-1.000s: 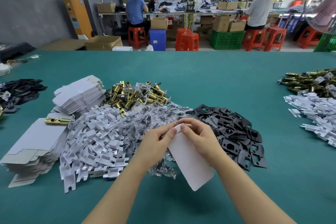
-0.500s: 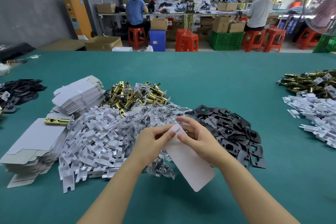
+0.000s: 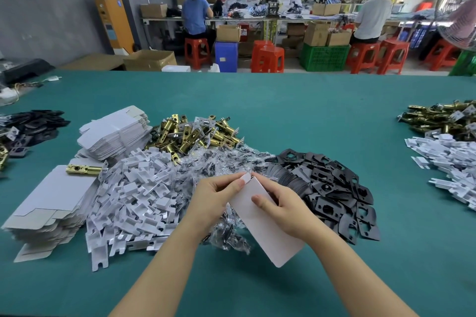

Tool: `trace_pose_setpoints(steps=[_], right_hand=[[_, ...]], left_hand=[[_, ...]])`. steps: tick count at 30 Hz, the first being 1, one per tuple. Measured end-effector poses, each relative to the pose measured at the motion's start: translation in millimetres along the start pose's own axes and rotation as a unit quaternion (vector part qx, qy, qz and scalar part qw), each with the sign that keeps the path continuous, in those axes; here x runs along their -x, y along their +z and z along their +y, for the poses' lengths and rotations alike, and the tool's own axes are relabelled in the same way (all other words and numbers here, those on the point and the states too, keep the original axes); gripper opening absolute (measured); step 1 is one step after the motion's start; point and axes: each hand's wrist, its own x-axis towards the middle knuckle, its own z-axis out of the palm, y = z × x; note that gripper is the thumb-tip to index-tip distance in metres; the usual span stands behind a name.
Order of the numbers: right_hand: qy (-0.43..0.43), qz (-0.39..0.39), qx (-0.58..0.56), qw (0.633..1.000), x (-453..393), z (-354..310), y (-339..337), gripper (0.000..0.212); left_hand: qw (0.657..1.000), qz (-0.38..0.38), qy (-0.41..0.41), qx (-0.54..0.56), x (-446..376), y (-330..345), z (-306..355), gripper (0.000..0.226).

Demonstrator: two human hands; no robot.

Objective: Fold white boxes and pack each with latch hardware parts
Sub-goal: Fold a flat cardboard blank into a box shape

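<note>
Centre frame: both hands grasp a white box point(image 3: 268, 226) above the table point(image 3: 309, 116). Left hand point(image 3: 215, 198) pinches its top flap; right hand point(image 3: 284, 204) grips the side.

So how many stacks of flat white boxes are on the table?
2. The far stack sits beside the brass latch pile; the near stack lies at the table's left, a single latch on top. Others may lie out of view.

Right hand point(image 3: 283, 207) thumb slid down white box point(image 3: 268, 226) face; left hand point(image 3: 219, 198) now pinches top flap.
</note>
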Motion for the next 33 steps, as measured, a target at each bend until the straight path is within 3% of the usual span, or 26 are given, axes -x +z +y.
trace_pose_setpoints(steps=[7, 15, 18, 24, 33], right_hand=[[-0.002, -0.013, 0.034, 0.999, -3, 1, -1, 0.057], [0.001, -0.011, 0.045, 0.999, -4, 2, -1, 0.057], [0.013, 0.008, 0.020, 1.000, -4, 1, 3, 0.057], [0.024, 0.037, -0.097, 0.994, -3, 0, 9, 0.048], [0.025, 0.028, -0.103, 0.994, -3, 0, 14, 0.045]], left_hand=[[1.000, 0.000, -0.002, -0.002, -2, -3, -1, 0.019], [0.997, -0.012, 0.005, -0.080, 1, -5, -2, 0.028], [0.998, -0.041, -0.010, -0.051, 4, -3, -6, 0.023], [0.994, -0.067, -0.060, 0.058, 4, -1, -13, 0.036], [0.996, -0.025, -0.063, 0.064, 9, 1, -18, 0.032]])
